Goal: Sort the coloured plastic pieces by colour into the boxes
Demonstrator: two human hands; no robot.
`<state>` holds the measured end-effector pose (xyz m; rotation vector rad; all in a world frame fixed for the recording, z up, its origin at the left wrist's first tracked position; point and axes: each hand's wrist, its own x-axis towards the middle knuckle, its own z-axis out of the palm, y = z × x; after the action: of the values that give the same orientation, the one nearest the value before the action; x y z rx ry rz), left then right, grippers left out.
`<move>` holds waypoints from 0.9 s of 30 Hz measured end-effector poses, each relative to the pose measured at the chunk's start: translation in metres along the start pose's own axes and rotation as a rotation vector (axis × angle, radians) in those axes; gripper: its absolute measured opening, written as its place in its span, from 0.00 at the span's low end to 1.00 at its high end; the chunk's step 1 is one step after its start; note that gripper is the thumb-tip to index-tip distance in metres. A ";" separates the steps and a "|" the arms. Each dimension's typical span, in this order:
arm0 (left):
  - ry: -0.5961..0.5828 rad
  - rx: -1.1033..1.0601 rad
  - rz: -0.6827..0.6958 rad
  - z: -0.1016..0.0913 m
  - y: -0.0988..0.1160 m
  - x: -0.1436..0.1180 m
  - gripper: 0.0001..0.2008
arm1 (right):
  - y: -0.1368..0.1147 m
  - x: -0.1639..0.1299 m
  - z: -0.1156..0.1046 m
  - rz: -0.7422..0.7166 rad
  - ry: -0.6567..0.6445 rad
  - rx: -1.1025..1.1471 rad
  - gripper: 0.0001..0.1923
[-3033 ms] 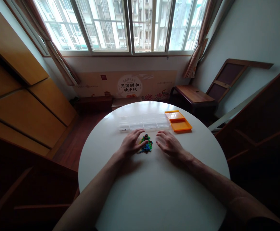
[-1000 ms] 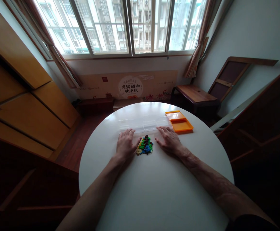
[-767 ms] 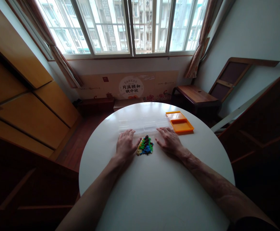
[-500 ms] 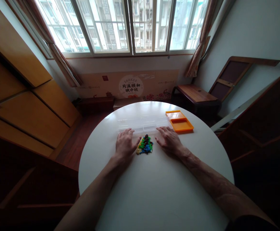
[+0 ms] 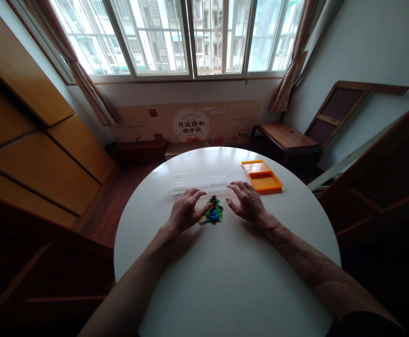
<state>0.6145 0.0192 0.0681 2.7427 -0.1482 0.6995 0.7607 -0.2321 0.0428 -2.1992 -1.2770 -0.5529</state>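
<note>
A small heap of colourful little pieces (image 5: 215, 213), in green, blue, brown, yellow and tan, lies on the white round table between my hands. My left hand (image 5: 186, 209) hovers at its left edge with fingers apart, the thumb covering part of the heap. To the right of the heap, my right hand (image 5: 245, 201) is open, fingers spread and nothing held. Just beyond my fingertips rests a clear plastic case (image 5: 204, 180) with compartments. The exact kind of the small pieces is too small to tell.
An orange two-part tray (image 5: 272, 181) stands at the back right of the round table (image 5: 232, 276). Past the table are a wooden chair (image 5: 286, 135), a printed cardboard panel (image 5: 137, 114) and windows. Wooden cabinets (image 5: 49, 173) line the left side.
My left hand has lifted and shifted right, so its thumb now reaches over the heap. My right hand has risen slightly off the table and stays beside the pieces.
</note>
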 end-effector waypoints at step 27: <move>-0.158 -0.232 0.156 0.002 -0.013 -0.002 0.09 | -0.008 0.000 -0.004 -0.302 -0.158 0.309 0.09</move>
<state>0.6160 0.0308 0.0625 2.5784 -0.4540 0.4698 0.7533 -0.2311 0.0479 -1.8370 -1.6714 -0.2713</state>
